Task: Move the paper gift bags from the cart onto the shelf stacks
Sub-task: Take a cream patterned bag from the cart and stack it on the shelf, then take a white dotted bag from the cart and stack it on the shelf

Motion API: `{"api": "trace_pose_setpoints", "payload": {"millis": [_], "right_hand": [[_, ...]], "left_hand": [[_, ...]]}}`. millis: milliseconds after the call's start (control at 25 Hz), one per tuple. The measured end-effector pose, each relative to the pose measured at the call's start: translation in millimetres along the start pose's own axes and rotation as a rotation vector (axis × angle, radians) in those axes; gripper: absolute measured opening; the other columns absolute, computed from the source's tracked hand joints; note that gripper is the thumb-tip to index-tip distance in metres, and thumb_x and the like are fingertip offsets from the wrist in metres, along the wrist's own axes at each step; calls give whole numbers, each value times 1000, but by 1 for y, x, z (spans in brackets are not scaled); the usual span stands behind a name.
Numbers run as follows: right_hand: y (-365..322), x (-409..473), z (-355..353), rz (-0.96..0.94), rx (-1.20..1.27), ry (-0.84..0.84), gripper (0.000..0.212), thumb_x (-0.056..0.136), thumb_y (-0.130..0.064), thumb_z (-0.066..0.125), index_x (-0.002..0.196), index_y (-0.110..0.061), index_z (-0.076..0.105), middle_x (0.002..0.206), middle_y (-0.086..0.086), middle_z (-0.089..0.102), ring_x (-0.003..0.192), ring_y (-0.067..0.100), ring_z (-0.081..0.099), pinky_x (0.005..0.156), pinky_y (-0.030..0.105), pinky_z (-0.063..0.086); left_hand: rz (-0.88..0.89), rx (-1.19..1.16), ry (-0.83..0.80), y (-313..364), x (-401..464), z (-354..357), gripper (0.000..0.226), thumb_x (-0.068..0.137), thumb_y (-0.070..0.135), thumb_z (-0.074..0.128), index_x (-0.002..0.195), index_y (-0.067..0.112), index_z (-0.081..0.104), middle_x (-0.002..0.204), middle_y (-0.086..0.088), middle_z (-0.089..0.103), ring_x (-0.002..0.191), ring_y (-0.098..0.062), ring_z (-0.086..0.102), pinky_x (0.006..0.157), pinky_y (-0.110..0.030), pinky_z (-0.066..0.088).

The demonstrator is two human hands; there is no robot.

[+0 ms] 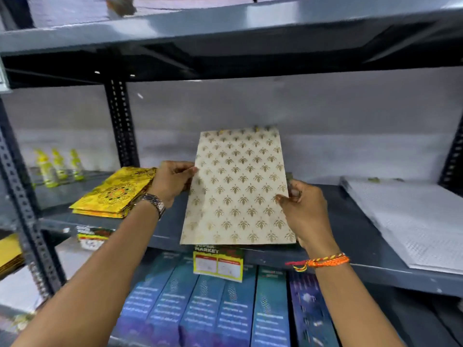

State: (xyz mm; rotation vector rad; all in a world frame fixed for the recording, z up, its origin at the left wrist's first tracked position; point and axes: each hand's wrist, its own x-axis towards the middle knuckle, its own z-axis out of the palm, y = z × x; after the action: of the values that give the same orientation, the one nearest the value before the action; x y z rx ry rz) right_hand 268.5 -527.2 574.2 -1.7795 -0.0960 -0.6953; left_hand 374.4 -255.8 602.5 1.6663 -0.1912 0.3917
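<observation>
A flat cream paper gift bag (pixel 238 186) with a gold leaf pattern is held tilted over the middle of the grey metal shelf (pixel 355 244). My left hand (pixel 172 182) pinches its left edge and my right hand (pixel 304 211) grips its right edge. Its near end hangs past the shelf's front lip. A stack of yellow gift bags (pixel 117 194) with a mandala print lies on the shelf just left of my left hand. The cart is out of view.
A stack of white textured bags (pixel 413 221) lies at the shelf's right. Yellow bottles (pixel 59 166) stand at the back left. Blue boxes (pixel 225 304) fill the shelf below, behind a hanging price tag (pixel 218 262). Slotted uprights (pixel 121 126) and the upper shelf (pixel 225 28) frame the bay.
</observation>
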Motion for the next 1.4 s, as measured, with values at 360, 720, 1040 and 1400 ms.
{"api": "trace_pose_setpoints", "payload": {"millis": [360,720,1040,1400], "right_hand": [[22,23,-16,88,-277,16,10,80,-16,73,70,-15,74,65,-6,75,62,16,71,55,29,60],[33,24,-17,123,-417,16,45,78,-19,73,56,-13,34,51,-1,29,52,17,32,33,13,25],[19,20,-23,183,-401,12,47,79,-28,75,92,17,64,93,29,71,90,39,67,70,35,55],[-59,-22,37,-317,-564,117,64,89,-33,63,141,0,45,130,17,49,121,37,44,105,44,40]], "left_hand": [[-63,214,-35,-24,35,53,27,87,11,72,110,-2,74,104,-21,74,72,-19,67,79,-31,55],[30,645,-23,-25,22,69,16,86,20,74,99,14,81,102,-1,78,101,-14,69,88,-17,51],[91,641,38,-16,15,62,22,87,21,73,104,10,79,105,-4,77,100,-15,71,92,-16,50],[238,477,239,2,-71,-35,25,88,20,71,109,9,78,93,-6,78,77,-9,70,80,-26,59]]}}
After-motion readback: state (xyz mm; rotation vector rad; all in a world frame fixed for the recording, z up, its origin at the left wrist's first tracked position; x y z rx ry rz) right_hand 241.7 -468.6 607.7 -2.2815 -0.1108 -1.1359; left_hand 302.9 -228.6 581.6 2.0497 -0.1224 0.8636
